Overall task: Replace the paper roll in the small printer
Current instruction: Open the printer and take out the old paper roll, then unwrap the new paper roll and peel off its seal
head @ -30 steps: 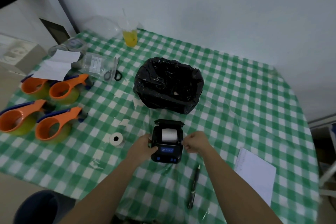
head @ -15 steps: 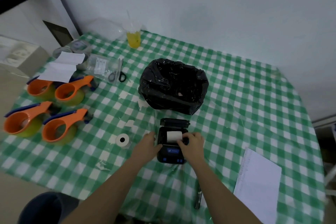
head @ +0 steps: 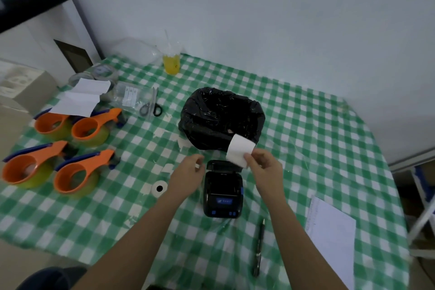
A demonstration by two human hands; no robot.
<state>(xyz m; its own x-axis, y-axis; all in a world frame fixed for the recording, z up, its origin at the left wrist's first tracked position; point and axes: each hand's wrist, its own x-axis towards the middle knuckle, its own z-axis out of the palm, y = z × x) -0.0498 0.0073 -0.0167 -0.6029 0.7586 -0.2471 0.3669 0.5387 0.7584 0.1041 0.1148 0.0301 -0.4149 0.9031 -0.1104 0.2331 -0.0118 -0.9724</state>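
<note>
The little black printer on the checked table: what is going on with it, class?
A person is changing its paper. The right hand holds a white paper roll lifted just above the printer, whose lid stands open and whose paper bay looks empty. The left hand hovers beside the printer. Another roll lies on the table to the left, and a black bin bag sits behind.

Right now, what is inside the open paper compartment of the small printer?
The printer compartment looks dark and empty; its lid is up. The right hand holds the paper roll above it. The deepest part is too dark to check.
</note>
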